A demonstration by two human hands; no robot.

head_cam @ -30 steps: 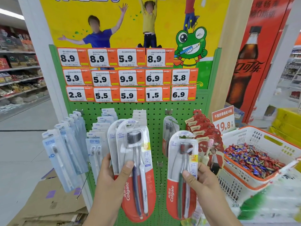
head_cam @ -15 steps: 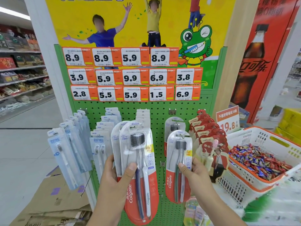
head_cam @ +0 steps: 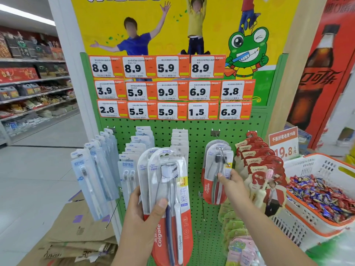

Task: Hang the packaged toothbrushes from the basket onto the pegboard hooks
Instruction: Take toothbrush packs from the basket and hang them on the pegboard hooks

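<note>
The left hand (head_cam: 143, 214) grips two Colgate packs (head_cam: 169, 204) held together, thumb curled over the front and fingers behind, upright in front of the green pegboard (head_cam: 196, 131). The right hand (head_cam: 233, 186) pinches a third Colgate pack (head_cam: 216, 169) at its right edge, thumb in front; that pack's top sits at a hook (head_cam: 215, 133) in the pegboard, between the white packs (head_cam: 179, 140) and the red packs (head_cam: 257, 156). Whether it already hangs on the hook I cannot tell. Blue packs (head_cam: 92, 169) hang at the far left. At right a white basket (head_cam: 315, 166) with an orange rim holds a heap of wrapped candies (head_cam: 320, 196). No toothbrush packs show in it. Flattened cardboard (head_cam: 76, 237) lies on the floor at lower left.
</note>
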